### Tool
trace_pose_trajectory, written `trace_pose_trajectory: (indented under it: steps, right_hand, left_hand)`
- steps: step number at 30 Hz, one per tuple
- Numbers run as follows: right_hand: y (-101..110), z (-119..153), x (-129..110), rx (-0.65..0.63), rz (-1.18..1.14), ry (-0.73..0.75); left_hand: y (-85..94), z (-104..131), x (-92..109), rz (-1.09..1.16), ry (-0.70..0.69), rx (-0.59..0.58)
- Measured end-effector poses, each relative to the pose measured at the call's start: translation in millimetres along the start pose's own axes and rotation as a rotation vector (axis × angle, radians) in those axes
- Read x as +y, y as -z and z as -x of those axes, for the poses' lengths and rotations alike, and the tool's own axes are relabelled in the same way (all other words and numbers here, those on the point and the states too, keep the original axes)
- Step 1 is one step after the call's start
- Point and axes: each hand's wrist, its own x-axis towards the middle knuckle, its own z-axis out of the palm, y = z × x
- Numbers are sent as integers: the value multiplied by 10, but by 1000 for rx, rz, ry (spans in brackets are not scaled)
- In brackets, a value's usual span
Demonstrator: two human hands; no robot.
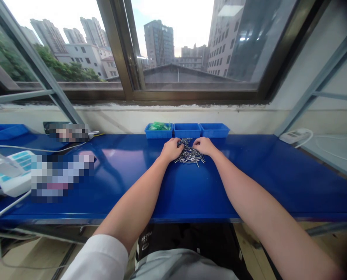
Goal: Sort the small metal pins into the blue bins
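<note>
I'm resting my curled left hand [171, 149] against metal pins [190, 155] | curled right hand [206, 146] beside them | can't tell if either's gripping any | blue bins [187, 133] standing beyond

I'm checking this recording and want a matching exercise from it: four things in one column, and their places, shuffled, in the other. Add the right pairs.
Things
1. Small metal pieces
2. Right hand
3. Green material
4. Left hand

Places
A. Inside the left bin of the row of three
B. At the left side of the heap
C. Piled loosely on the blue tabletop
D. At the right side of the heap

Right pairs: 1-C, 2-D, 3-A, 4-B
</note>
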Motion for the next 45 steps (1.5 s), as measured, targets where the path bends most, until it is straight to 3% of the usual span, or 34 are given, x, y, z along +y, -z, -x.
trace_pose_trajectory:
  steps: [7,11,15,20,25,32,45]
  right_hand:
    - [-55,-41,49,-47,56,-18]
    - [-67,-34,28,26,99,3]
    - [-56,-26,-47,113,69,77]
    - [-45,-8,-183,123,2,177]
    - [-58,19,-215,97,-156,157]
    - [-73,18,-180,78,-674,74]
    - [-11,33,-166,37,-810,-25]
  left_hand:
    - [9,1,12,2,3,-11]
    - [17,3,20,6,-11,3]
    - [40,15,43,39,-80,35]
    - [71,17,85,99,-200,6]
    - [68,5,87,83,-202,20]
    - [65,1,79,30,-157,58]
    - [55,-4,71,6,-137,36]
